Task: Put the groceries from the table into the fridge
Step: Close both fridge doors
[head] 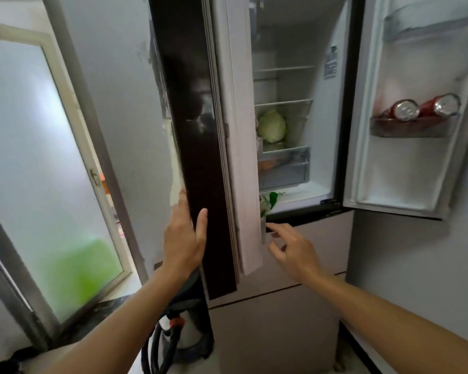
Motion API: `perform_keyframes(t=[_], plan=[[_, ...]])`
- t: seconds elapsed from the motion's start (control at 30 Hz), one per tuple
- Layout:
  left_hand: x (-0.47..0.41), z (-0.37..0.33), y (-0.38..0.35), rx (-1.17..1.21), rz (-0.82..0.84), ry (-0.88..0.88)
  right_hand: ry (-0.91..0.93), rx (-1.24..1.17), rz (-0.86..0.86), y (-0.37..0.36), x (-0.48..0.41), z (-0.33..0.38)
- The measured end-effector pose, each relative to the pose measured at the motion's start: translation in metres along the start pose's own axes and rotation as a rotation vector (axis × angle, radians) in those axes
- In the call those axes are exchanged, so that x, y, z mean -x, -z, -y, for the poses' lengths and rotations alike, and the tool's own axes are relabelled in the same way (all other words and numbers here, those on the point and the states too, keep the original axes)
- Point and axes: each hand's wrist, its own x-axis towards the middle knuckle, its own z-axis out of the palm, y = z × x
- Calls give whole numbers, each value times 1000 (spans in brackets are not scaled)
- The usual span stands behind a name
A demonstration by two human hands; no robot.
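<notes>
Tight kitchen corner: frosted window (52, 157) on the left w/ a green blur behind the glass, grey wall (119, 76) beside it, fridge (281, 319) straight ahead, pale drawer fronts below.

Left hand (184, 238) is flat against the left door (200, 130), fingers straight. The thumb lies on the dark front and the other fingers reach past the door's outer edge, so it presses rather than clenches. That door stands partway out, seen nearly edge-on, its white inner side facing the compartment.

Right hand (292, 252) holds nothing: fingers loose and spread, index finger stretched toward the bottom inner corner of the left door (touching or just short of it, can't tell). Just above that fingertip a green-and-white packet (268, 202) lies at the front lip of the compartment floor, partly hidden by the door's edge.

Further in, a crisper drawer (284, 168) sits above the floor, and a pale green cabbage (272, 126) rests on the shelf over it, at the left side. Upper wire shelves look bare from this angle. A printed label (330, 63) is stuck on the inner right wall.

Right door (416, 171) is swung wide. Its door shelf (411, 129) carries two red cans (405, 110), side by side, tops toward the camera.

Low on the floor, btw the window and fridge, stands a dark appliance (173, 336) w/ a looped hose.
</notes>
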Motion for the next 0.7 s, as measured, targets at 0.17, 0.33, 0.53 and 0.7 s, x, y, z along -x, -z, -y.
perform_keyframes(t=[0.17, 0.33, 0.53, 0.7], plan=[[-9, -11, -38, 0, 97, -121, 6, -77, -32, 8, -11, 6], [-36, -10, -73, -112, 155, -278, 28, -55, -141, 17, -41, -1], [-92, 10, -104, -360, 16, -278, 209, 161, -247, 15, -92, -35], [-139, 27, -135, -571, 14, -309, 541, 322, -364, 8, -146, -66]])
